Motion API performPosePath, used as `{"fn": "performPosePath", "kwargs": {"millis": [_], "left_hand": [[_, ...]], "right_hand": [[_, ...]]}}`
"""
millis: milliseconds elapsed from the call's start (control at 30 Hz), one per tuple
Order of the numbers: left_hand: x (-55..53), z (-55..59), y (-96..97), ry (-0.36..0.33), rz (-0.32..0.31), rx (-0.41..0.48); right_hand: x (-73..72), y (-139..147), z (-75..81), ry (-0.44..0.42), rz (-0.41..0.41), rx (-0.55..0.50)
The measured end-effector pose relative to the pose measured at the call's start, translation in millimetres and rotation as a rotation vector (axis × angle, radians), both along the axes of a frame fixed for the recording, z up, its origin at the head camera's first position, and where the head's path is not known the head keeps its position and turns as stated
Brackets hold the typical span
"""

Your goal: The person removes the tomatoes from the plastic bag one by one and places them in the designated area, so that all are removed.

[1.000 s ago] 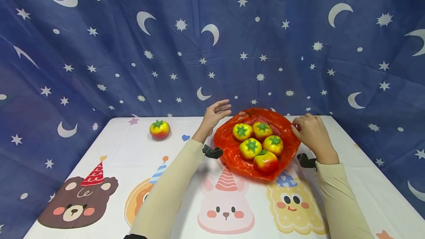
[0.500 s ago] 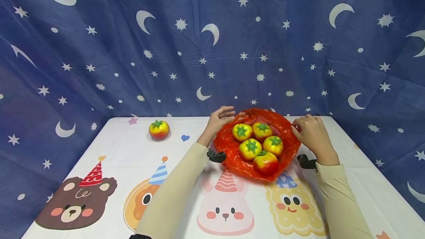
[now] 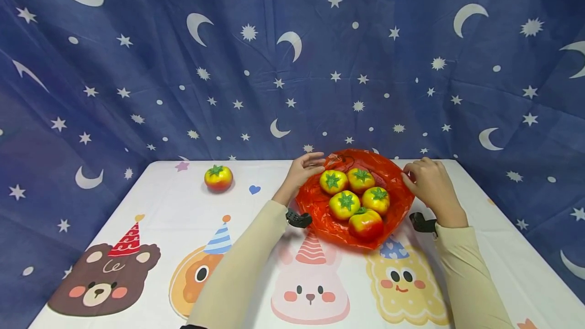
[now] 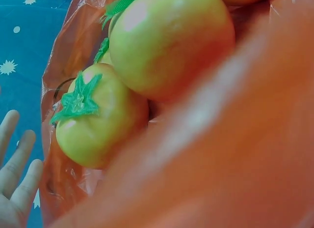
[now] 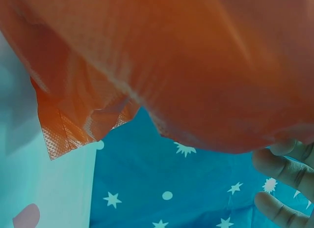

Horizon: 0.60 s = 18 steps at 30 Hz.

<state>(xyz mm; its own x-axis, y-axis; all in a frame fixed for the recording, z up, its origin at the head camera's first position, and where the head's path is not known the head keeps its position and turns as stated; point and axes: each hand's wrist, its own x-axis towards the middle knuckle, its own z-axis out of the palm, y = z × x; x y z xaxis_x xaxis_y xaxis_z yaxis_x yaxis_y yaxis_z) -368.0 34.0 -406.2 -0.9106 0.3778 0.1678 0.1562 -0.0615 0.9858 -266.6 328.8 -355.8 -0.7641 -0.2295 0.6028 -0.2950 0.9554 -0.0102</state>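
Note:
A red plastic bag [image 3: 315, 217] stands on the table with its mouth spread wide. Several yellow-and-red tomatoes [image 3: 345, 204] with green star-shaped tops lie inside it. My left hand [image 3: 301, 171] is at the bag's left rim, its fingers extended; in the left wrist view those fingers [image 4: 22, 184] are spread beside the thin plastic. At the right rim, my right hand [image 3: 427, 182] pinches the bag's edge with curled fingers. In the right wrist view its fingertips [image 5: 267, 161] are against the bag's edge, and the thumb is hidden behind the plastic.
One more tomato [image 3: 218, 178] sits alone on the far left of the table. The white tablecloth [image 3: 256, 217] has printed cartoon figures. A dark blue curtain [image 3: 292, 90] with moons and stars hangs right behind the table's far edge.
My left hand has moved right and slightly down, up to the bag's left rim. The right hand, the bag and the tomatoes have stayed in place.

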Motion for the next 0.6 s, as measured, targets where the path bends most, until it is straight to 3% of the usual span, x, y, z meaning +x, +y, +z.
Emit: {"fn": "performPosePath", "kwargs": {"millis": [167, 600], "left_hand": [[0.0, -0.5, 2.8, 0.002, -0.007, -0.001], [-0.5, -8.0, 6.7, -0.082, 0.002, 0.007]], "right_hand": [[0.9, -0.6, 1.6, -0.004, -0.005, 0.001], [1.1, -0.2, 2.1, -0.002, -0.001, 0.0]]}}
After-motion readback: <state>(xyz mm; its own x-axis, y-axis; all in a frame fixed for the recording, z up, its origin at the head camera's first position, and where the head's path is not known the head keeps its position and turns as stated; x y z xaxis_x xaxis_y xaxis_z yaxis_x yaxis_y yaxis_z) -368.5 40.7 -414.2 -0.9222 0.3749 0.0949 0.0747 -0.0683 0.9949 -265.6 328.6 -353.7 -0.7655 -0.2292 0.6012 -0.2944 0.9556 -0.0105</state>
